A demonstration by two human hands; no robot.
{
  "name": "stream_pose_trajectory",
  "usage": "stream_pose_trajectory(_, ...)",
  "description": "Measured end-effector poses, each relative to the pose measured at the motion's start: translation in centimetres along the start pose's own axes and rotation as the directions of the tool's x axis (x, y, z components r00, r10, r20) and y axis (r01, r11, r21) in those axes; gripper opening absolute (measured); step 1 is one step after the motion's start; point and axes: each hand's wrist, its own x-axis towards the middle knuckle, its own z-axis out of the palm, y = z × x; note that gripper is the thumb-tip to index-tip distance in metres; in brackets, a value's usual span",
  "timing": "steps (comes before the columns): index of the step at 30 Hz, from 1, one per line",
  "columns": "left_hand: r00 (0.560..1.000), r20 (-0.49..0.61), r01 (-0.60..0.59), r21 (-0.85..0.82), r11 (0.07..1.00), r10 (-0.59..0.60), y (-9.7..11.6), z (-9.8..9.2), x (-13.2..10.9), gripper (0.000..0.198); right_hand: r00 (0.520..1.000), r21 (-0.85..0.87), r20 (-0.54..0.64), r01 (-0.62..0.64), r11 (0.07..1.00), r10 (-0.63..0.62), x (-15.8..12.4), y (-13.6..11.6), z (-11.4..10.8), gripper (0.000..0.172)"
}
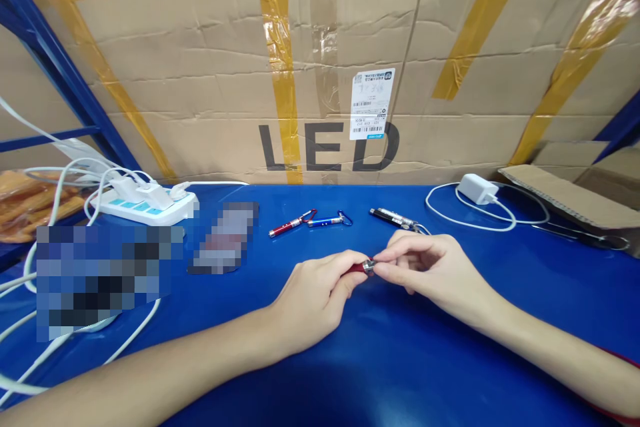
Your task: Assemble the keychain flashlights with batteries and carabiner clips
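A small red keychain flashlight [357,268] with a silver end is in my left hand [320,290], whose fingers wrap round its body. My right hand [425,263] pinches at the silver end with thumb and forefinger; any small part between those fingertips is too hidden to make out. Beyond my hands on the blue table [320,373] lie a second red keychain flashlight [286,227] with a red clip and a blue one [325,221] with a blue clip. Just behind my right hand is a black one [393,216], partly covered at its near end.
On the left are a white power strip [150,205] with plugs and cables, a blurred phone-like object [225,240] and a larger blurred object [105,280]. A white charger [477,189] with its cable lies right. A taped cardboard box [200,80] walls off the back.
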Motion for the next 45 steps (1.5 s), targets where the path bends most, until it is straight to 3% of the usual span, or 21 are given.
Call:
stream_pose_trajectory(6,0.999,0.031,0.029,0.048,0.998,-0.03,-0.12,0.04,0.07,0.021,0.982,0.112,0.141,-0.142,0.983,0.126,-0.04,-0.06,0.0,0.031)
stream_pose_trajectory(14,0.995,0.073,0.057,0.067,0.996,-0.062,-0.28,0.21,0.11,0.018,0.993,-0.024,0.102,-0.055,0.998,0.057,-0.44,-0.69,0.42,0.037)
stream_pose_trajectory(27,1.0,0.016,0.025,0.079,0.997,-0.026,-0.38,0.22,-0.05,0.017,0.91,0.062,0.249,-0.355,0.933,0.33,-0.44,-0.32,0.16,0.028)
stream_pose_trajectory(35,1.0,-0.017,0.001,0.0,1.0,-0.001,-0.4,0.13,0.02,0.021,0.891,0.06,0.269,-0.396,0.916,0.367,-0.35,-0.32,-0.11,0.032)
stream_pose_trajectory(38,0.999,-0.027,0.039,0.001,0.999,-0.039,-0.3,0.12,0.09,0.019,0.907,0.016,0.238,-0.361,0.933,0.347,-0.37,-0.21,0.06,0.033)
stream_pose_trajectory(40,0.997,-0.031,0.069,-0.01,0.998,-0.07,-0.2,0.11,0.16,0.019,0.95,-0.068,0.149,-0.268,0.961,0.275,-0.41,-0.14,0.15,0.033)
stream_pose_trajectory(42,0.995,-0.037,0.096,-0.024,0.995,-0.097,-0.09,0.08,0.2,0.019,0.995,-0.19,0.021,-0.09,0.978,0.096,-0.44,-0.12,0.15,0.028)
stream_pose_trajectory(45,0.993,-0.045,0.11,-0.043,0.993,-0.112,-0.02,0.04,0.2,0.017,0.975,-0.338,-0.055,0.186,0.923,-0.216,-0.46,-0.15,-0.06,0.02)
